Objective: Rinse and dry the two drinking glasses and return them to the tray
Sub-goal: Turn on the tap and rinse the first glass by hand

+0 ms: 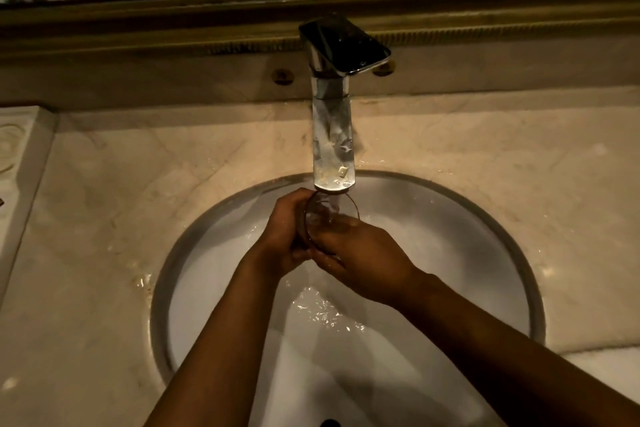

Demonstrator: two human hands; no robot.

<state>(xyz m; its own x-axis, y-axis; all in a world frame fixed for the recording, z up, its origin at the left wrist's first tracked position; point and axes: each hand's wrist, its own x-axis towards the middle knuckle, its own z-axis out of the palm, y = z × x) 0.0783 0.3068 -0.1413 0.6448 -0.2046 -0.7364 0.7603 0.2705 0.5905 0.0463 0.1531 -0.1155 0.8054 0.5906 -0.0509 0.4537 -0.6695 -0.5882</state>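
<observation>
1. Rinsing is the step in hand: a clear drinking glass point(328, 218) is held just under the spout of the chrome tap point(333, 135), over the white basin point(450, 253), with water splashing into the bowl below.
2. The left hand point(282, 239) wraps the glass from its left side, fingers curled round the wall. The right hand point(360, 260) closes on it from the near right; its fingers seem to curl under and around the glass, though exactly how they lie is hard to tell through the glare.
3. Only this one glass shows. The second glass and the tray are out of view, so I judge the task to be at an early stage, with drying and returning not yet done.
4. The next move likely calls for turning the wet, slippery glass under the stream, tipping it out, then shutting off the lever and finding a cloth; a firm grip matters over the hard basin and the wet marble bench point(104, 218).
5. No brand, label or writing can be read anywhere.
</observation>
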